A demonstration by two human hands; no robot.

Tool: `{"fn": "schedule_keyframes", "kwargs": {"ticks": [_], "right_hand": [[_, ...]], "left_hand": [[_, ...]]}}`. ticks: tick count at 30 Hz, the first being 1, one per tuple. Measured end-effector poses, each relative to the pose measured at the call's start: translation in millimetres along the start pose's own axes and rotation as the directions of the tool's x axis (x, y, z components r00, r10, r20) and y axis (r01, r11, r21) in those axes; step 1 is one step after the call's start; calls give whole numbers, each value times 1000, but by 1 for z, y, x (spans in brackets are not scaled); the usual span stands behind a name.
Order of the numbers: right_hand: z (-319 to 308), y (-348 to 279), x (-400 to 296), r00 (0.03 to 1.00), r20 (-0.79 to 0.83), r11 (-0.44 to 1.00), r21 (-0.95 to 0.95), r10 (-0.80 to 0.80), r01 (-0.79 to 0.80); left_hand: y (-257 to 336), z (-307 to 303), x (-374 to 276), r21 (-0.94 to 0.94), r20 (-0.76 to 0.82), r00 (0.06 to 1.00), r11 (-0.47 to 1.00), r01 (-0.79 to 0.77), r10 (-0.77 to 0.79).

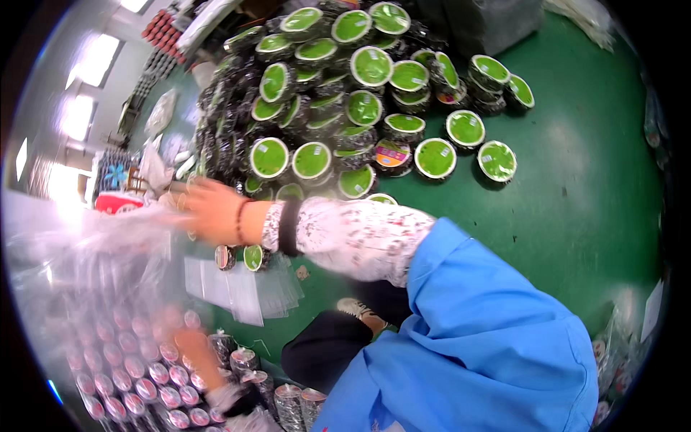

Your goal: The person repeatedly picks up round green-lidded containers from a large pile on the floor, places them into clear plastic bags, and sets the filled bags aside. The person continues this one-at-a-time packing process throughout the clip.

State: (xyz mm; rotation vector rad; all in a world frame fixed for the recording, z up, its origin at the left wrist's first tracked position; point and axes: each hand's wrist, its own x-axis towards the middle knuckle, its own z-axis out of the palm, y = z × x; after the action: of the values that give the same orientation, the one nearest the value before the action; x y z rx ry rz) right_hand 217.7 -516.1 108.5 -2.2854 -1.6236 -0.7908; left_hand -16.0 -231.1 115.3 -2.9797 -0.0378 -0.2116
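Note:
A large sheet or bag of clear plastic film (113, 237) spreads across the left side, blurred by motion. My right hand (213, 210), with a beaded bracelet at the wrist, reaches out to it, and the gathered film runs into its thumb side. Lower down, my left hand (186, 343) is at the film's lower part, above rows of round packs with pink tops (146, 389). Its fingers are too blurred to show whether they grip the film. Between the hands, flat clear plastic bags (243, 289) lie fanned out on the green floor (567, 178).
A big heap of round, green-lidded packs in dark wrapping (318, 108) rises beyond my right arm, with several loose ones (496, 161) at its edge. Dark wrapped stacks (289, 405) stand beside my knee. A red package (119, 202) lies farther off.

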Motion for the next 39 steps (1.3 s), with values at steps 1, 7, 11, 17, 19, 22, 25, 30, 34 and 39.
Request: {"fn": "schedule_keyframes", "kwargs": {"ticks": [1,7,11,17,19,22,25,30,34,39], "right_hand": [[15,11,-25,978,202,988,139,44,-73],[125,41,-257,586,484,-238,862,650,-448],[284,57,-585,-654,101,-629,415,750,-657],[267,116,-513,-589,652,-813,582,478,-16],[267,135,-503,-584,673,-855,513,454,-73],[253,122,-493,-540,615,-798,567,574,-204],[191,83,-433,-338,191,-369,702,922,-609],[20,66,-285,676,-321,744,373,664,-554],[-41,50,-236,791,-358,860,326,497,-393],[-93,24,-223,545,185,-93,977,818,-191]], "left_hand": [[24,34,0,-38,62,996,997,-64,67],[105,139,-5,-230,387,871,884,408,-301],[140,181,53,-654,593,770,417,632,-236],[206,189,103,-525,842,508,-62,849,-181],[217,195,115,-472,881,463,-189,861,-92],[234,195,131,-401,906,423,-328,856,-2],[256,178,157,-433,870,493,-444,785,24],[284,97,197,-549,603,755,-552,628,258],[276,21,176,-773,407,905,-482,412,122],[256,-30,115,-898,217,970,-412,153,-113]]}}
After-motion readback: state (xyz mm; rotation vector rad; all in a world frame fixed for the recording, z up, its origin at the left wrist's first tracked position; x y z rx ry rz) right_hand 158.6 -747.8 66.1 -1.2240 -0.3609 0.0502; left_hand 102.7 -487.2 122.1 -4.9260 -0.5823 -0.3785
